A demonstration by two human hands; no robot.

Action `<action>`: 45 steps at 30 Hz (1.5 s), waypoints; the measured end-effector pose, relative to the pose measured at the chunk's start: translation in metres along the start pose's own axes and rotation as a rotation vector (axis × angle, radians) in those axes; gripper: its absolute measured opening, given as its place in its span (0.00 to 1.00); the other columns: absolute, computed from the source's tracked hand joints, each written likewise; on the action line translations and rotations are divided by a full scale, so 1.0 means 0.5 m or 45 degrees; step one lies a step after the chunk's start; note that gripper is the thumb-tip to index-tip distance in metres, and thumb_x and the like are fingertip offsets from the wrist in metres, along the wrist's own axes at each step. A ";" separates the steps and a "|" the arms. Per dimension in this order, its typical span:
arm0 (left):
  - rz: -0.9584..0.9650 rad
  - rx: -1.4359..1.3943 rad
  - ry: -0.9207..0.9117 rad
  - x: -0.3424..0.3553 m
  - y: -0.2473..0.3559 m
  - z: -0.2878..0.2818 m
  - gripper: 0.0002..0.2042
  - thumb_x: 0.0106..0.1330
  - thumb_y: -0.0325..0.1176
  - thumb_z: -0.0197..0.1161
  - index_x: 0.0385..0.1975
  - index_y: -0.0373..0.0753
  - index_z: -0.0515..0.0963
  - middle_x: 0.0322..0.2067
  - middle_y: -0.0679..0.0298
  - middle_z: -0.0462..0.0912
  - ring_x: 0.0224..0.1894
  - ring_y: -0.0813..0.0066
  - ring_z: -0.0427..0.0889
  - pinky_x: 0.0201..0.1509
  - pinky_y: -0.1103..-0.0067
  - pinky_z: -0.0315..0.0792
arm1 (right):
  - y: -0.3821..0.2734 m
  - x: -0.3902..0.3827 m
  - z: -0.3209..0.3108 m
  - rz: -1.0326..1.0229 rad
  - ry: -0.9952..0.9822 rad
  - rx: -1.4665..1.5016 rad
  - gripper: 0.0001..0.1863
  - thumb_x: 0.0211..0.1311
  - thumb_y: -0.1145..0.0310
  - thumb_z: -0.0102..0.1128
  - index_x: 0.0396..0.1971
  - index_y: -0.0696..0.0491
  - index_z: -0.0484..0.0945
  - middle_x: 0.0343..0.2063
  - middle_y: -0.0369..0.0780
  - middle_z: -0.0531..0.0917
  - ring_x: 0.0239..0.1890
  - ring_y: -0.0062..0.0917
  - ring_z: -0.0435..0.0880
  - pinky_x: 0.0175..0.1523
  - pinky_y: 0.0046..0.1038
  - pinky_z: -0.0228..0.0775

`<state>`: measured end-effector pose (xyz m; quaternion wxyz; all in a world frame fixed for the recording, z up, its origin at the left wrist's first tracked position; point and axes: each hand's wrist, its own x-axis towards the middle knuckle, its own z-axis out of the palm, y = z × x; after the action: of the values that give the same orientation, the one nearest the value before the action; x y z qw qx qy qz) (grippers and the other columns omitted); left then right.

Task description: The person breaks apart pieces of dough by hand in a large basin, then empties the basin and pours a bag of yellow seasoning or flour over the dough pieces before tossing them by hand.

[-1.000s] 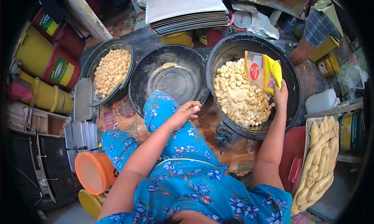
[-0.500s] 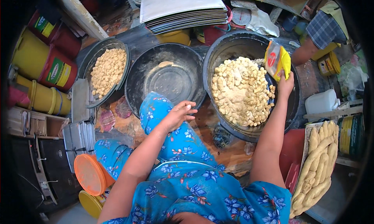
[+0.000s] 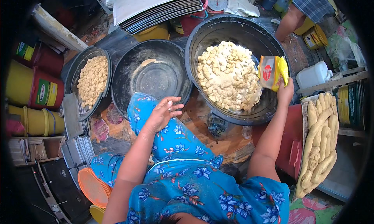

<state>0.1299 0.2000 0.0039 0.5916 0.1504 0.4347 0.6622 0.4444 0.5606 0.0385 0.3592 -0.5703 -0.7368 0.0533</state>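
Note:
My right hand (image 3: 285, 90) grips a yellow and see-through plastic packet (image 3: 269, 73) by its yellow end. Hand and packet are at the right side of a large black basin (image 3: 196, 74). A heap of pale, chunky dough pieces (image 3: 220, 74) lies in that basin, with light brown powder over its middle. My left hand (image 3: 163, 113) is open, its fingers apart, with nothing in it. It hovers by my knee in blue flowered cloth, near a second black basin (image 3: 156, 82) that has only pale dusty residue inside.
At the left, a smaller dark basin (image 3: 108, 54) holds powdered pieces (image 3: 92, 82). Stacked trays (image 3: 156, 7) stand behind the basins. Twisted dough lengths lie on a board (image 3: 321, 146) at the right. A person's leg (image 3: 290, 23) is at the far right. Buckets (image 3: 50, 87) line the left.
My right hand has drawn the packet toward me and the basin's right rim, turning its printed side more into view. The whole view has shifted; my left hand stays near my knee.

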 end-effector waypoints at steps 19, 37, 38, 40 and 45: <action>0.063 0.004 0.008 -0.010 0.001 0.008 0.16 0.64 0.40 0.53 0.47 0.38 0.67 0.54 0.55 0.65 0.52 0.61 0.69 0.52 0.67 0.68 | -0.195 0.064 0.207 0.123 -0.192 0.747 0.16 0.58 0.63 0.55 0.38 0.61 0.71 0.35 0.51 0.76 0.35 0.43 0.78 0.41 0.35 0.67; 0.029 -0.049 0.034 -0.001 0.001 0.004 0.16 0.65 0.40 0.52 0.48 0.39 0.67 0.54 0.55 0.66 0.52 0.61 0.70 0.51 0.68 0.69 | -0.215 0.101 0.158 -0.016 -0.614 0.389 0.17 0.57 0.59 0.55 0.39 0.56 0.75 0.34 0.52 0.78 0.39 0.42 0.78 0.43 0.36 0.68; 0.021 -0.064 0.009 0.004 0.003 0.009 0.16 0.65 0.40 0.52 0.48 0.39 0.67 0.54 0.54 0.66 0.52 0.61 0.70 0.51 0.68 0.69 | -0.164 0.114 0.161 -0.118 -0.398 0.342 0.17 0.57 0.58 0.54 0.39 0.55 0.75 0.34 0.52 0.78 0.39 0.42 0.77 0.44 0.35 0.68; 0.008 -0.058 0.002 0.008 0.003 0.010 0.16 0.65 0.40 0.52 0.48 0.39 0.67 0.54 0.54 0.66 0.52 0.61 0.70 0.52 0.68 0.69 | -0.113 0.128 0.164 -0.028 -0.172 0.348 0.16 0.59 0.59 0.53 0.39 0.56 0.75 0.36 0.51 0.78 0.41 0.42 0.77 0.45 0.35 0.67; -0.023 -0.069 -0.004 0.010 0.007 0.009 0.16 0.66 0.40 0.52 0.48 0.39 0.67 0.53 0.56 0.67 0.53 0.62 0.69 0.52 0.68 0.67 | -0.097 0.128 0.156 0.020 -0.069 0.524 0.14 0.60 0.63 0.51 0.37 0.59 0.74 0.34 0.49 0.77 0.38 0.42 0.76 0.44 0.35 0.66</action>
<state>0.1295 0.2067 0.0073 0.6021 0.1316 0.4171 0.6680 0.3535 0.6260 0.0346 0.4478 -0.4889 -0.7154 0.2207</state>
